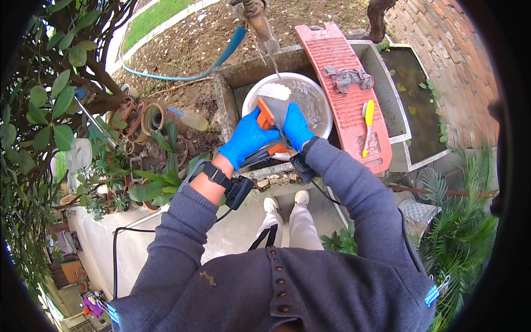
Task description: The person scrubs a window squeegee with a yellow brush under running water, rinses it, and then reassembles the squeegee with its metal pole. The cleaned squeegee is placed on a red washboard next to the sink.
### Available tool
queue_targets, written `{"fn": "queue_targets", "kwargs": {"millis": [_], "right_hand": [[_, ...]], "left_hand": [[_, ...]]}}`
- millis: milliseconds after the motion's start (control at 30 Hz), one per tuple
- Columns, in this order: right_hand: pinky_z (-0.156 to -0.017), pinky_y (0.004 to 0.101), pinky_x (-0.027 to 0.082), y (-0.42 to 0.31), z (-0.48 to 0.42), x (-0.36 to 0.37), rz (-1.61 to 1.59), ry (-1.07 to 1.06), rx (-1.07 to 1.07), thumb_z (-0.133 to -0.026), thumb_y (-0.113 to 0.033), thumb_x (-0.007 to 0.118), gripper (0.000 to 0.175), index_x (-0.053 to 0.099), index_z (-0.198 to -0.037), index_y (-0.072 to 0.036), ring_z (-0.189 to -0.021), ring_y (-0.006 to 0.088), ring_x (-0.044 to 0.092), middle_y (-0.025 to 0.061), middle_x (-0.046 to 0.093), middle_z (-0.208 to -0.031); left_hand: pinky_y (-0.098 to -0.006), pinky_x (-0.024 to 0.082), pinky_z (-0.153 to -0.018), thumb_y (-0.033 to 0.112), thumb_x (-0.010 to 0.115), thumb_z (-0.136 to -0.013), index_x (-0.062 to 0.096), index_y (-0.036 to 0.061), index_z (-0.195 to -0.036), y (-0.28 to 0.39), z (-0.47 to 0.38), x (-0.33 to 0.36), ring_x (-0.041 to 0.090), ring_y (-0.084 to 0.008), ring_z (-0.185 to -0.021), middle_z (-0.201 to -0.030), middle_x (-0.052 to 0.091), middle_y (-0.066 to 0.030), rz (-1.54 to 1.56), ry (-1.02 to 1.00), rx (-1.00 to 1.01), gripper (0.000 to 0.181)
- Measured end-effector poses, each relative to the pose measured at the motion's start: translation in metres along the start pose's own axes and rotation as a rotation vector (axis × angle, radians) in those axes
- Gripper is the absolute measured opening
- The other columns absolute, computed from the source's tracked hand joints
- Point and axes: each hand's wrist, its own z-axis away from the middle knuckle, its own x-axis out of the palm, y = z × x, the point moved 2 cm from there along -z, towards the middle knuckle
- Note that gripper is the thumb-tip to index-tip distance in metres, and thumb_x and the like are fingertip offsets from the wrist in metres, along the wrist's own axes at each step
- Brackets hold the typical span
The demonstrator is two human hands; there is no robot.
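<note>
Both my hands wear blue gloves and meet over a white basin (327,97) of water. My left hand (251,139) grips a grey-and-orange object (276,108) by its orange side. My right hand (298,128) holds the same object from the other side. Its far end is white with a scalloped edge; what kind of thing it is stays unclear. A dark grey and orange part (265,154) shows beneath my hands, and I cannot tell whether it belongs to that object. Water runs from a tap (254,18) above toward the object's white end.
The basin stands in a concrete trough (226,97). Across its right side lies a red washboard (327,54), bearing a wet grey cloth (348,79) and a yellow-and-white brush (368,124). A blue hose (228,52) hangs at the tap. Potted plants (155,118) crowd the left.
</note>
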Motion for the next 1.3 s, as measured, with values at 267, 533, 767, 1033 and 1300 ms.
{"fn": "queue_targets", "kwargs": {"millis": [267, 533, 767, 1033, 1300], "right_hand": [[-0.098, 0.0331, 0.04, -0.006, -0.001, -0.023, -0.177, -0.08, 0.14, -0.099, -0.045, 0.036, 0.055, 0.053, -0.129, -0.003, -0.11, 0.0182, 0.054, 0.0116, 0.059, -0.122], [-0.091, 0.0301, 0.044, 0.01, -0.003, -0.022, -0.034, -0.02, 0.235, -0.099, -0.052, 0.032, 0.062, 0.054, -0.127, -0.001, -0.099, 0.0172, 0.06, 0.013, 0.063, -0.114], [-0.058, 0.0276, 0.051, 0.004, -0.022, -0.015, -0.067, 0.063, 0.159, -0.099, -0.034, 0.039, 0.042, 0.058, -0.121, -0.005, -0.071, 0.0144, 0.064, 0.0121, 0.067, -0.091], [-0.061, 0.03, 0.053, 0.011, -0.007, -0.009, -0.061, 0.053, 0.285, -0.098, -0.024, 0.043, 0.033, 0.061, -0.113, -0.001, -0.073, 0.0178, 0.065, 0.0113, 0.067, -0.09], [-0.064, 0.0338, 0.054, 0.04, -0.021, -0.023, 0.103, 0.087, 0.065, -0.093, -0.009, 0.048, 0.024, 0.066, -0.104, 0.004, -0.077, 0.0235, 0.068, 0.0163, 0.069, -0.088]], "left_hand": [[-0.0316, 0.045, -0.096, 0.008, 0.068, -0.08, 0.048, 0.0017, -0.129, -0.003, 0.002, -0.007, 0.056, -0.016, -0.108, -0.12, 0.058, -0.0067, 0.16, -0.025, -0.08, 0.053], [-0.026, 0.048, -0.073, 0.011, 0.067, -0.082, 0.055, 0.0026, -0.119, 0.019, 0.003, -0.031, 0.055, -0.0094, -0.085, -0.098, 0.06, -0.0006, 0.292, 0.108, -0.078, 0.039], [-0.0306, 0.051, -0.074, 0.012, 0.072, -0.077, 0.058, 0.0014, -0.11, 0.039, -0.003, -0.031, 0.06, -0.0143, -0.085, -0.096, 0.064, -0.0046, 0.367, 0.152, 0.016, 0.037], [-0.0231, 0.048, -0.07, 0.015, 0.071, -0.08, 0.053, 0.0034, -0.122, 0.03, -0.01, -0.025, 0.056, -0.007, -0.083, -0.102, 0.062, -0.0014, 0.187, 0.051, 0.07, 0.048], [-0.022, 0.048, -0.067, 0.016, 0.072, -0.08, 0.053, 0.0031, -0.122, 0.028, -0.007, -0.023, 0.055, -0.0064, -0.082, -0.099, 0.063, -0.0014, 0.234, 0.013, 0.026, 0.048]]}}
